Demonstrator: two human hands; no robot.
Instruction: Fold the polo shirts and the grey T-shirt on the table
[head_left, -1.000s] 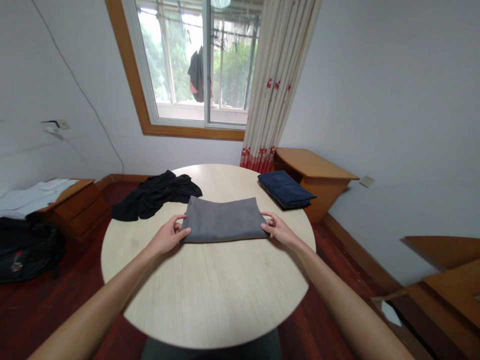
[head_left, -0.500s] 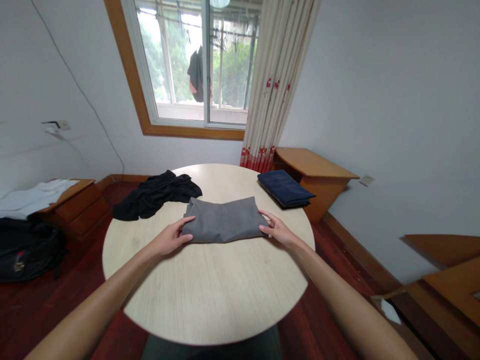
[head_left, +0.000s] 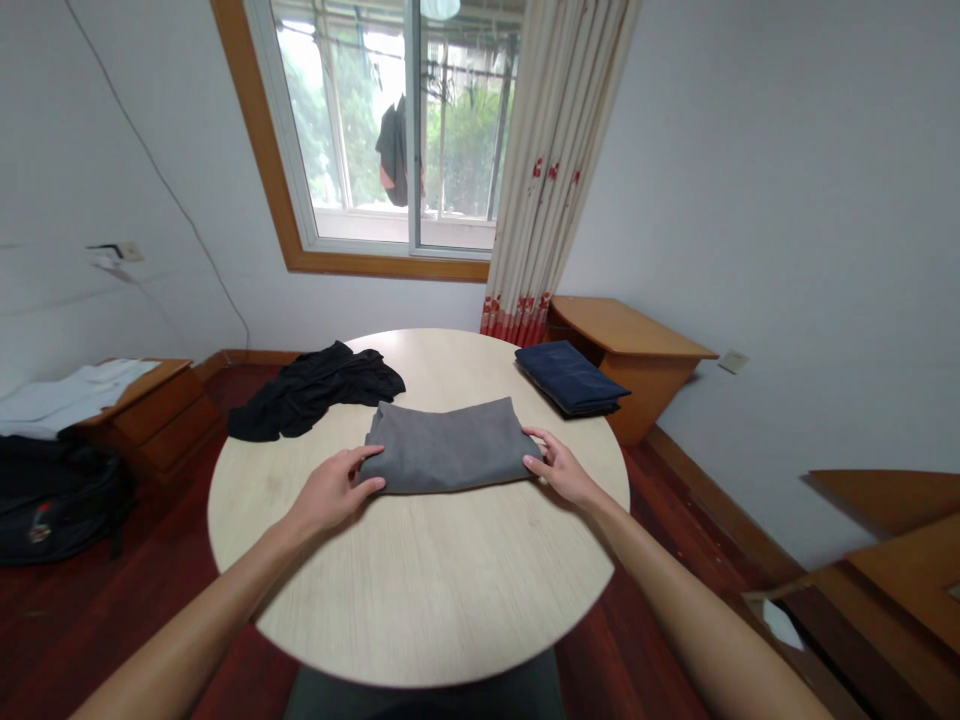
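Note:
A folded grey cloth (head_left: pixel 450 446) lies in the middle of a round light-wood table (head_left: pixel 420 590). My left hand (head_left: pixel 334 490) rests at the cloth's left end, thumb and fingers closed on its edge. At the right end my right hand (head_left: pixel 559 467) pinches the other edge in the same way. Both forearms reach in from the near side of the table.
A crumpled black garment (head_left: pixel 315 385) lies at the table's back left. A folded navy cloth (head_left: pixel 571 377) sits at the back right edge. Wooden cabinets stand left (head_left: pixel 146 405) and right (head_left: pixel 637 350), with a window and curtain behind.
The grey cloth has become narrower from front to back, its near edge tucked in. Both hands shifted slightly inward along its ends.

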